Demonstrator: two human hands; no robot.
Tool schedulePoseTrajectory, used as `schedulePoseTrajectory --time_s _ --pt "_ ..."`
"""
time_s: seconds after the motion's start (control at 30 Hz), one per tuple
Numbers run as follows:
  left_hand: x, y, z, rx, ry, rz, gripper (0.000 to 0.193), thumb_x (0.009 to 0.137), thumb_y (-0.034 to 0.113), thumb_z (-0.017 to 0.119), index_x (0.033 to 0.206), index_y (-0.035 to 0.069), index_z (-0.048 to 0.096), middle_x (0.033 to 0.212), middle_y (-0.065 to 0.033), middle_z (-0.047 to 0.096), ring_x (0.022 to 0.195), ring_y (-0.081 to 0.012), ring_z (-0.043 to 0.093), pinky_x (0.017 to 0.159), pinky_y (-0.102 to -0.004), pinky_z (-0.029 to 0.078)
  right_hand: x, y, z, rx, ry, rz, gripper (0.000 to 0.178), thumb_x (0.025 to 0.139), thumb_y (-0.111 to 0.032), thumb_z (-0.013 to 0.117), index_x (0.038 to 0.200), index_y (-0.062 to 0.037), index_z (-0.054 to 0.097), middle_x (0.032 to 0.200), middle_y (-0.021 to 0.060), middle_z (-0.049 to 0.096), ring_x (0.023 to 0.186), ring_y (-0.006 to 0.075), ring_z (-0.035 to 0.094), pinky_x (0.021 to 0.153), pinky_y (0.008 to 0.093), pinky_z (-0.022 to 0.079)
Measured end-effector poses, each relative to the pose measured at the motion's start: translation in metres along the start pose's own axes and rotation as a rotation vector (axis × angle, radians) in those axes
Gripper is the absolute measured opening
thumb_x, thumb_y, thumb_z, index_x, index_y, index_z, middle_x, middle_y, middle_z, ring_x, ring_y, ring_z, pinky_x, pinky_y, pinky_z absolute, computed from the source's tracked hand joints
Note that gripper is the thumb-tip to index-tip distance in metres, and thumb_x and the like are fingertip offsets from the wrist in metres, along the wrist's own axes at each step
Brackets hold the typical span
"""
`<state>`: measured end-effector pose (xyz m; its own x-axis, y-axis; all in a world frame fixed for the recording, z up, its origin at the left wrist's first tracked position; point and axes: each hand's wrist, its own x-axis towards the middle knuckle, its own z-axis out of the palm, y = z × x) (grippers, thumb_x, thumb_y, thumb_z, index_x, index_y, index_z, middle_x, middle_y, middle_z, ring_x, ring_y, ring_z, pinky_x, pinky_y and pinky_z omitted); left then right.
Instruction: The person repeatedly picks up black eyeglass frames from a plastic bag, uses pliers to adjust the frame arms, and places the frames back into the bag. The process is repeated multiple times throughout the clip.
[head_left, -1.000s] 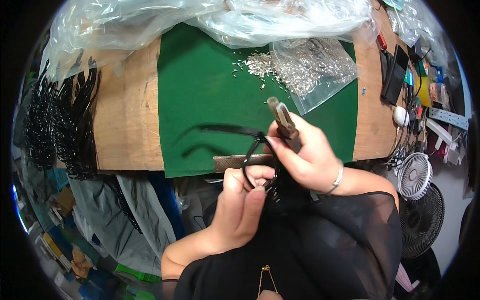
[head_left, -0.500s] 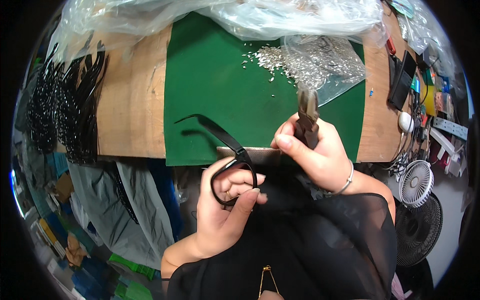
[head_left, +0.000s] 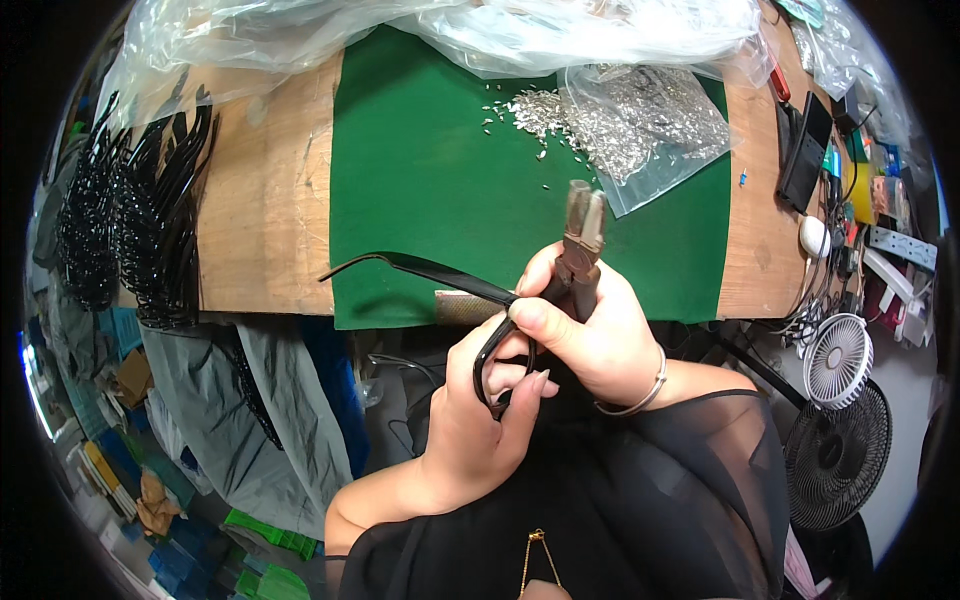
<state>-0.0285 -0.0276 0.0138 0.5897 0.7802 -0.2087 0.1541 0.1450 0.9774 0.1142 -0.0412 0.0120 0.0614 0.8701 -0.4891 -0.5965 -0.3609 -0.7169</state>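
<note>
My left hand (head_left: 465, 420) is closed around the rim of a black eyeglass frame (head_left: 435, 270), its fingers passing through the lens opening. One temple sticks out to the left over the green mat (head_left: 430, 180). In my right hand (head_left: 605, 345) is a pair of pliers (head_left: 583, 240), jaws pointing away from me. My right thumb presses on the frame where temple and rim meet. Whether the second side of the frame lies behind my hands, I cannot tell. Beyond the pliers, small silvery metal pieces (head_left: 540, 113) are scattered beside a clear bag (head_left: 650, 125) full of them.
A textured grey block (head_left: 458, 307) sits at the mat's front edge. Black glossy strips (head_left: 130, 220) are heaped on the left. Plastic sheeting (head_left: 480, 35) covers the far side. At right lie a phone (head_left: 805, 155) and cables, with a white fan (head_left: 838, 360) below.
My hands have come together, the right moving left with the pliers until its thumb touches the frame. The temple has swung to a flatter angle.
</note>
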Motion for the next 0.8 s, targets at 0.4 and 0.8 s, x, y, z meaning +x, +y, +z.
schedulePoseTrajectory --time_s 0.4,0.8 --pt "-0.001 0.005 0.001 0.059 0.031 0.065 0.050 0.078 -0.003 0.056 0.121 -0.006 0.030 0.093 -0.0135 0.057 0.069 -0.0155 0.064 0.061 -0.0238 0.050 -0.005 0.010 0.004 -0.118 -0.010 -0.302 0.011 0.085 -0.007 0.054 0.090 -0.0016 0.045 0.073 0.0015 0.051 0.056 0.0029 0.046 0.047 0.0168 0.039" --pt "0.006 0.020 -0.019 -0.372 -0.174 -0.217 0.049 0.080 -0.009 0.051 0.123 -0.002 0.028 0.099 -0.0132 0.055 0.072 -0.0125 0.060 0.065 -0.0225 0.049 -0.003 -0.013 -0.001 -0.053 -0.067 0.052 0.020 0.081 -0.009 0.061 0.091 -0.0025 0.045 0.075 0.0017 0.052 0.067 0.0067 0.051 0.060 0.0214 0.043"
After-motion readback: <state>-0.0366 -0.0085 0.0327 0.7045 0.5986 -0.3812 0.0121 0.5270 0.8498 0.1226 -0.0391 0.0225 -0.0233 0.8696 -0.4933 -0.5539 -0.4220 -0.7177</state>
